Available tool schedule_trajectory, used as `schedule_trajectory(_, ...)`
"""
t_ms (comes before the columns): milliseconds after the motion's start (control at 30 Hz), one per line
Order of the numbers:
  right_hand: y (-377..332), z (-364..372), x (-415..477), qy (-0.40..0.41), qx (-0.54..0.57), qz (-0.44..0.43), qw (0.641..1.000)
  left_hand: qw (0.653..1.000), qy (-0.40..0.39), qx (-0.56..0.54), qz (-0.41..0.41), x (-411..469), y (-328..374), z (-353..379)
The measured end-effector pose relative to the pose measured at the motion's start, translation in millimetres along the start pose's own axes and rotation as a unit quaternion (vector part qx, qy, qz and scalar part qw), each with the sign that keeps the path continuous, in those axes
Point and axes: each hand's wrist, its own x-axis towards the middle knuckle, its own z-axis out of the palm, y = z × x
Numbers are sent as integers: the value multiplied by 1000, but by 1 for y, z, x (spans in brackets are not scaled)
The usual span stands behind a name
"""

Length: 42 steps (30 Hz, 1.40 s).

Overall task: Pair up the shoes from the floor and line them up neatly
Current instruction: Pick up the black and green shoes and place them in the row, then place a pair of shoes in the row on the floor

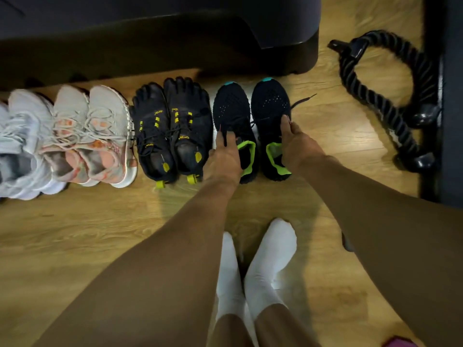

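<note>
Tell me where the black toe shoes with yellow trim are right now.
In the head view, the black toe shoes stand side by side mid-row on the wooden floor, between the pink and grey sneakers and the black knit shoes.

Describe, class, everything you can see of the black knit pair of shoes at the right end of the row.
The black knit pair stands upright on the wooden floor, toes pointing away from the person, side by side at the row's right end, next to the black toe shoes. Uppers look like perforated knit fabric, with teal toe tips, bright green collar linings and black laces; one lace trails out to the right. The left hand grips the left shoe's collar; the right hand grips the right shoe's.
</note>
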Motion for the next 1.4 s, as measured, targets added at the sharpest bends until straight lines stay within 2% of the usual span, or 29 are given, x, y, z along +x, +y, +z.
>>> schedule_trajectory(100,-19,-18,-38,-2,-11,-16,1000,999,-17,36,9,-24,-1,-24)
schedule_trajectory(200,-46,-47,-89,13,-52,-62,997,997,4,65,36,-62,0,-69)
schedule_trajectory(333,-94,-108,-178,58,-87,-107,989,993,74,53,70,-140,6,-151)
schedule_trajectory(500,-148,-213,-331,151,-62,-179,970,983,165,-19,73,-284,6,-277)
schedule_trajectory(600,-171,-261,-419,190,-71,-211,956,970,232,-40,55,-379,-4,-342)
schedule_trajectory(733,-197,-299,-519,218,-79,-256,938,955,292,-61,12,-487,-24,-390)
schedule_trajectory(867,-225,-325,-602,266,-88,-370,886,948,309,-61,-34,-572,-47,-416)
schedule_trajectory(1067,-281,-356,-717,334,-118,-522,775,905,392,-115,-122,-694,-70,-459)
schedule_trajectory(1300,-375,-355,-847,355,-95,-661,654,817,517,-116,-227,-852,-145,-495)
schedule_trajectory(1400,-417,-338,-898,337,-122,-699,619,781,557,-96,-266,-915,-186,-500)
